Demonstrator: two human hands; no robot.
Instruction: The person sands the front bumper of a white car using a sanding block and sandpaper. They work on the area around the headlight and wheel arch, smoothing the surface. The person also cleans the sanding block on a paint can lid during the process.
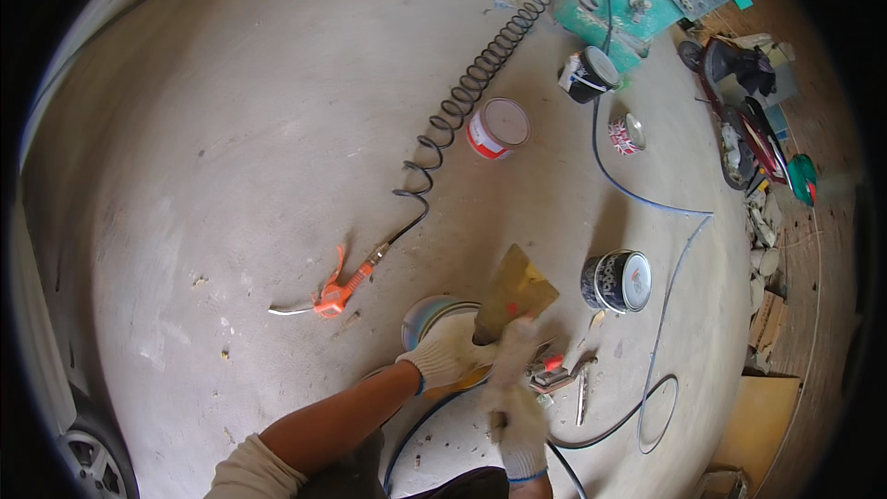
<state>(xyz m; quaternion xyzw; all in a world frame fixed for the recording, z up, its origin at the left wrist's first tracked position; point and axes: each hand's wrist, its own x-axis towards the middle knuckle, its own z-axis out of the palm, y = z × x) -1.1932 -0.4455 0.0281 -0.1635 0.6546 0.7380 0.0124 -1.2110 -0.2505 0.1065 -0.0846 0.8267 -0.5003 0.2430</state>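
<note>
My left hand (447,352), in a white knit glove, grips a flat putty plate (513,294) by its near edge. The plate is tilted, yellowish-brown, with a red spot and a brighter yellow patch. My right hand (516,405), also gloved and blurred by motion, is close beside the plate's near corner. It is closed around a handled tool (497,421); only a brown handle end shows and its working end cannot be made out. Under my left hand stands a round open can (421,319), mostly covered by the glove, with yellow-orange material (457,385) near its rim.
An orange air blow gun (336,294) on a black coiled hose (478,76) lies ahead-left. Hand tools (558,374) lie right of my hands. Cans stand around: a black pail (617,281), a red-white can (499,128). A blue hose (665,319) loops right; a car wheel (93,454) is lower left.
</note>
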